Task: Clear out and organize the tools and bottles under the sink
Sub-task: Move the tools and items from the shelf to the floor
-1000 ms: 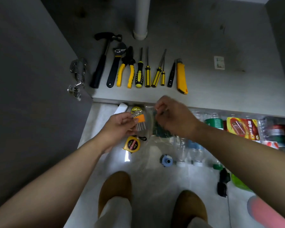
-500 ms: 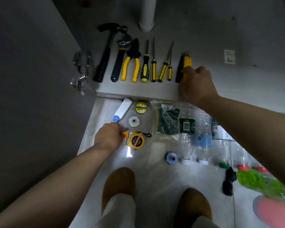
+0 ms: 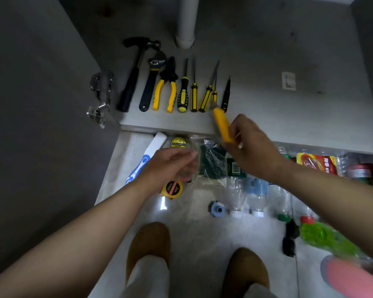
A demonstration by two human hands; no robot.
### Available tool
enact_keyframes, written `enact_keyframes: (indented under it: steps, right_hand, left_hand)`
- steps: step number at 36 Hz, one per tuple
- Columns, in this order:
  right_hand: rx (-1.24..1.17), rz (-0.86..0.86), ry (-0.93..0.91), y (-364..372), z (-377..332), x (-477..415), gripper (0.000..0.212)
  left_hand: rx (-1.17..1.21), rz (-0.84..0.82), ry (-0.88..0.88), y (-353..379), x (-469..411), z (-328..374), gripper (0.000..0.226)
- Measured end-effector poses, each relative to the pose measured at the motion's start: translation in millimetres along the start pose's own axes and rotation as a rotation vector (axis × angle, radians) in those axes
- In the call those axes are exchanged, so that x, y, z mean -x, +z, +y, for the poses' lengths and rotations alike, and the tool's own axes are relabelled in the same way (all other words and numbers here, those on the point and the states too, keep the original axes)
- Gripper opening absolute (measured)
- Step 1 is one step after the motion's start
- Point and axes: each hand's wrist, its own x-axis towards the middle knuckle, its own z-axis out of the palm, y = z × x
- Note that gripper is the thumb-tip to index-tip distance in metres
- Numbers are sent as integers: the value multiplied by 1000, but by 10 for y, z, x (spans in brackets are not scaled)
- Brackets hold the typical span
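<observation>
Yellow utility knife: held in the air over the front edge of the cabinet floor, tilted, with its tip pointing up-left toward the tool row.
Right hand: fingers curled round the knife's lower end.
Left hand: relaxed and nearly straight fingers with nothing in its grasp, hovering over the tape measure and just beside a clear plastic bag.
Tool row: hammer, wrench, pliers, four screwdrivers and a small black tool lie side by side on the cabinet floor, handles toward the person.
Tiled floor: a yellow tape roll, a blue fitting, clear bottles and a green bottle lie in front of the cabinet.
Pipe: white, rising behind the tools.
</observation>
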Motion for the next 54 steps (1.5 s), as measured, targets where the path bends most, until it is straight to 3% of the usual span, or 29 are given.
enact_keyframes:
  steps: [4,8,10,13,15,18,23,26,31,36,43,50,54]
  right_hand:
    - [-112,-131,-57,157,-188,150,29]
    - [-130,-266,-104,215,-235,125,29]
    - [-141,-233,-84,180,-191,27,25]
    - [-38,-42,-64,84,-59,-228,12]
    - [42,44,-9,14,22,-410,23]
    - [89,46,75,-64,84,-629,47]
    - [226,-71,121,-63,166,-881,51]
    - [299,-23,120,-42,173,-896,42]
    - [431,113,120,21,213,-802,22]
    - [492,164,167,62,318,-658,29]
    - [253,-6,141,-113,420,-356,36]
    - [51,-135,115,-157,476,338,27]
    - [-11,-173,132,-33,545,766,28]
  left_hand:
    - [133,-179,74,131,-12,107,35]
    - [182,-216,97,102,-13,43,29]
    - [203,-212,41,40,-17,-28,30]
    - [216,-230,-66,-78,2,-149,30]
    - [192,-287,-143,-153,26,-234,34]
    - [85,-429,-253,-233,53,-355,33]
    - [-208,-584,-379,-247,73,-534,21]
    - [-389,-483,-412,-128,51,-667,14]
    - [-694,-276,-345,135,-36,-860,22]
    - [-874,-166,-248,293,-108,-979,28]
    - [-986,-62,-156,371,-33,-1092,20]
    - [-1269,-85,-99,316,12,-830,26]
    - [-1113,38,37,319,-39,-186,37]
